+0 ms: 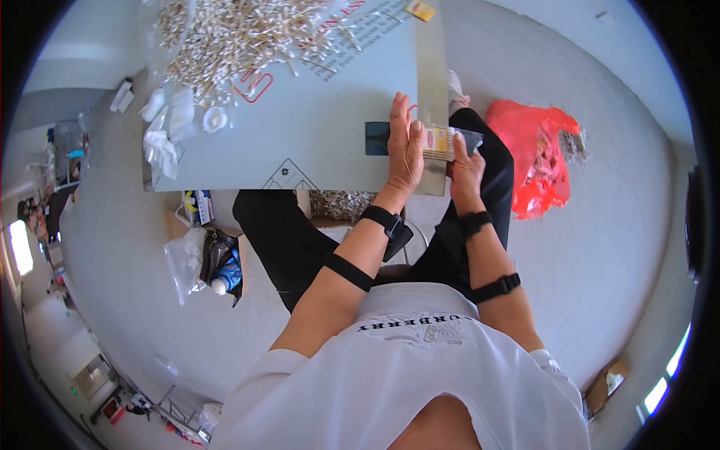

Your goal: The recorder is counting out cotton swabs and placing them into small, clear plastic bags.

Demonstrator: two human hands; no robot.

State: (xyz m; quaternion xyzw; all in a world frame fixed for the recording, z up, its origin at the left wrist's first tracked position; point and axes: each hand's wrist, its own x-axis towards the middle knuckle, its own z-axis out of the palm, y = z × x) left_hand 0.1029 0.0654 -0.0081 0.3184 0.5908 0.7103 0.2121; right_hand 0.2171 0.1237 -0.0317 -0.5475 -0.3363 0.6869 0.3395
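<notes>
My right hand [466, 176] grips a stack of yellow-and-white printed cards or flat packets [437, 141] at the table's right edge, thumb on top. Clear plastic [471, 140] sticks out past its right end. My left hand [406, 154] is held upright with its fingers stretched, the palm side against the stack's left end. Just left of that hand, a dark rectangle [376, 139] lies on the table [330, 169]. A large heap of cotton swabs [232, 45] covers the far left of the table, partly in clear plastic.
A small yellow packet [421, 10] lies at the far edge. White rolls and crumpled plastic [160, 150] sit at the table's left. Below stand a box of more swabs [341, 204] and a carton with a blue bottle [229, 271]. A red plastic bag [534, 154] rests on the floor right.
</notes>
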